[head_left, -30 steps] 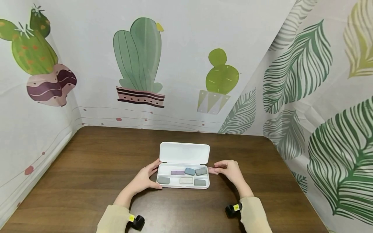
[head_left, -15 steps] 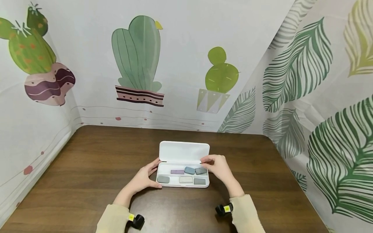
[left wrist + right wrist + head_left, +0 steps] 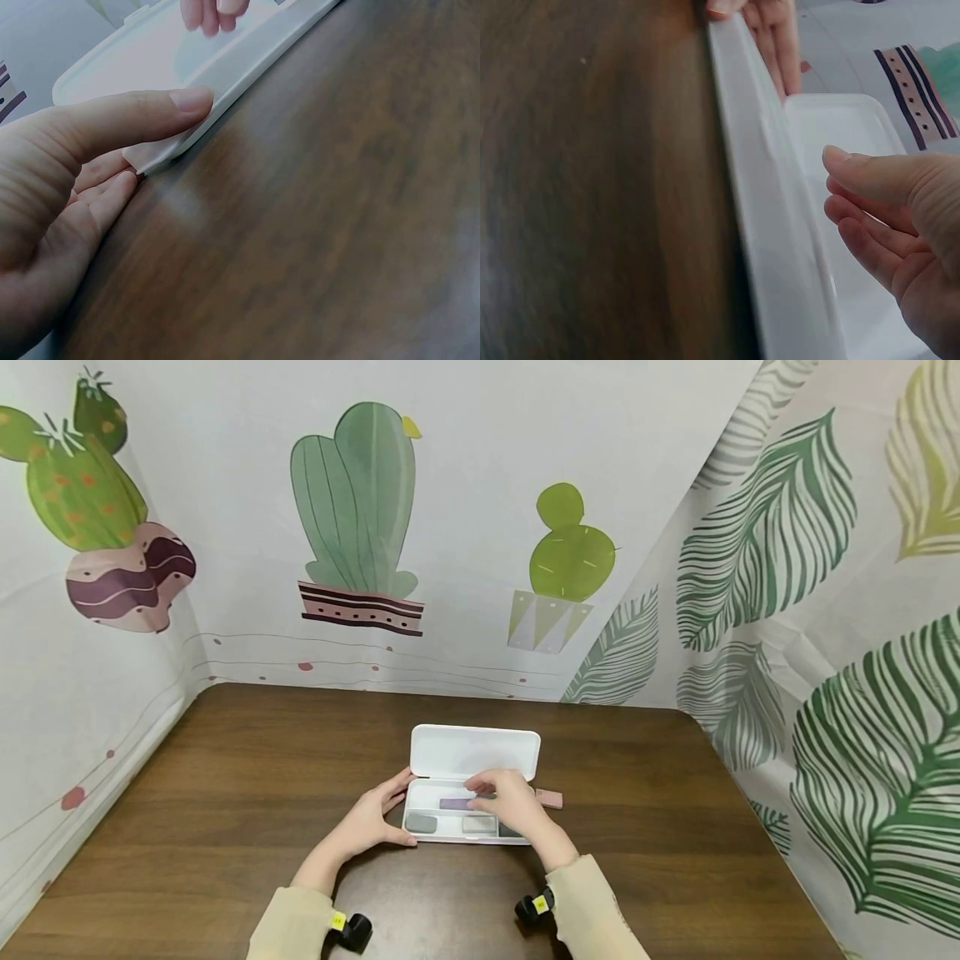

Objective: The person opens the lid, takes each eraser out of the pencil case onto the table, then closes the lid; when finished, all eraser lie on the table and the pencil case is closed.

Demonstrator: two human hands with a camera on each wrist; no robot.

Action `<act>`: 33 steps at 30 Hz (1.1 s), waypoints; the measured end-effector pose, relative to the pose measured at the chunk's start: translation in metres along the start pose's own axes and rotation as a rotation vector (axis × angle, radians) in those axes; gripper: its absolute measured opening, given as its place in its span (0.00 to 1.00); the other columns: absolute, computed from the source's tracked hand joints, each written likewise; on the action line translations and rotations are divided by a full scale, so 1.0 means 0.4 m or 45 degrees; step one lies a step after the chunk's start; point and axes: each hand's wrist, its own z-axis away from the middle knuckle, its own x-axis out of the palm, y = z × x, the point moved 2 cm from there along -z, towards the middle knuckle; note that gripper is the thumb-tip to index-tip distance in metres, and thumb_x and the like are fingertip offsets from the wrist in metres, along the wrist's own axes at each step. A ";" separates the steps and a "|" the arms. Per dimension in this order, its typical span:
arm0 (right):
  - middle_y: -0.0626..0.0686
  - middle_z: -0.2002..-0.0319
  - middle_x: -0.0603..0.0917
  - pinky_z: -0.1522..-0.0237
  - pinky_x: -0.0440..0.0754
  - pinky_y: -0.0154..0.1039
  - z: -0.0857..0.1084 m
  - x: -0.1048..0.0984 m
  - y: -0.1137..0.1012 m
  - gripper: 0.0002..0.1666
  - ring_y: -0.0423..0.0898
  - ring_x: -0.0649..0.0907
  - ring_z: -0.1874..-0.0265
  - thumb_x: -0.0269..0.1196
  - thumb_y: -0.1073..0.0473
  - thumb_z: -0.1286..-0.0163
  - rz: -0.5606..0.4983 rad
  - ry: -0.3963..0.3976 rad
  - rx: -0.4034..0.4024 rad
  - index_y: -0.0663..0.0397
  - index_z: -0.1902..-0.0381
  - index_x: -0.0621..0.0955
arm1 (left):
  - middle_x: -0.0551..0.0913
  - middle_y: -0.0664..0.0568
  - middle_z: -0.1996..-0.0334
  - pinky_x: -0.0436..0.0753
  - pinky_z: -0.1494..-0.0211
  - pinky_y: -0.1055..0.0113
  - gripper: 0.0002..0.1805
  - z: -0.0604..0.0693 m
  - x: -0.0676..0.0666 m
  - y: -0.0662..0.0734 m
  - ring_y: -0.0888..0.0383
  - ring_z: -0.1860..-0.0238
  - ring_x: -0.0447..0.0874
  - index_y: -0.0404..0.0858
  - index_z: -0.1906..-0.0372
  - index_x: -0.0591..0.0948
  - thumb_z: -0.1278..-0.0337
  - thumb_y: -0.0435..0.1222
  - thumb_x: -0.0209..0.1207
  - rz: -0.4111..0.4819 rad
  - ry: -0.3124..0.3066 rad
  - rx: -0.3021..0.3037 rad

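**Purple block lies just left of the right fingertips, long axis left to right**

Key relation: the purple block (image 3: 453, 804) sits in the far compartment of the white case (image 3: 423, 794), its long axis running left–right, roughly parallel to the case's long sides. The right hand (image 3: 513, 798) is the nearer one, above the case's right half with fingers directed left, at the block's right end. Contact: cannot tell from the head view.

Hands: right thumb and fingertips slightly apart, nothing visible between them in the right wrist view. Left hand (image 3: 371, 814) grips the case's left end, thumb on the near wall, fingers round the far-left corner.

Case: on the worktop (image 3: 300, 760), lid (image 3: 472, 752) raised along the far side. Near row: grey block (image 3: 422, 824) at left, pale block (image 3: 479, 824) right of the middle, dark block at right, largely covered by the right wrist.

Outside the case: pink block (image 3: 551, 798) on the worktop, just beside the right end, long axis also about left–right; right hand nearer. Contact with the case unclear.
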 end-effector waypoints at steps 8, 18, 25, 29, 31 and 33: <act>0.54 0.59 0.89 0.54 0.87 0.40 -0.011 0.031 0.000 0.13 0.48 0.87 0.59 0.70 0.63 0.40 0.061 -0.071 -0.007 0.60 0.56 0.87 | 0.61 0.32 0.28 0.67 0.26 0.58 0.63 0.000 0.004 0.003 0.39 0.28 0.60 0.27 0.25 0.53 0.70 0.29 0.79 0.027 -0.021 -0.024; 0.55 0.55 0.88 0.49 0.86 0.45 -0.017 0.040 0.005 0.16 0.49 0.86 0.55 0.68 0.60 0.37 0.119 -0.135 -0.008 0.60 0.52 0.86 | 0.61 0.32 0.28 0.68 0.26 0.61 0.63 0.003 0.003 0.003 0.39 0.28 0.60 0.27 0.25 0.53 0.70 0.29 0.79 0.033 -0.015 -0.015; 0.54 0.54 0.88 0.47 0.85 0.46 -0.020 0.042 0.002 0.14 0.50 0.85 0.51 0.66 0.60 0.35 0.179 -0.179 -0.002 0.58 0.53 0.87 | 0.61 0.32 0.28 0.68 0.30 0.81 0.63 0.003 0.001 0.002 0.39 0.28 0.60 0.26 0.25 0.53 0.70 0.30 0.79 0.036 -0.013 -0.008; 0.54 0.55 0.89 0.48 0.85 0.46 -0.021 0.046 0.004 0.12 0.50 0.86 0.52 0.66 0.61 0.35 0.183 -0.190 -0.002 0.57 0.54 0.87 | 0.61 0.32 0.28 0.68 0.29 0.78 0.63 0.001 0.001 0.001 0.40 0.28 0.60 0.27 0.25 0.53 0.70 0.30 0.79 0.024 -0.013 -0.003; 0.54 0.55 0.89 0.48 0.85 0.46 -0.021 0.047 0.005 0.12 0.50 0.86 0.52 0.66 0.61 0.35 0.177 -0.186 0.000 0.57 0.54 0.87 | 0.61 0.32 0.28 0.69 0.28 0.75 0.63 0.000 0.001 0.000 0.40 0.28 0.60 0.27 0.25 0.53 0.70 0.30 0.79 0.021 -0.014 0.000; 0.53 0.56 0.89 0.49 0.85 0.46 -0.022 0.048 0.006 0.12 0.49 0.86 0.53 0.66 0.61 0.36 0.178 -0.173 -0.004 0.57 0.55 0.87 | 0.61 0.32 0.28 0.69 0.27 0.72 0.63 0.000 0.000 0.000 0.40 0.28 0.60 0.27 0.25 0.53 0.70 0.30 0.79 0.019 -0.015 0.004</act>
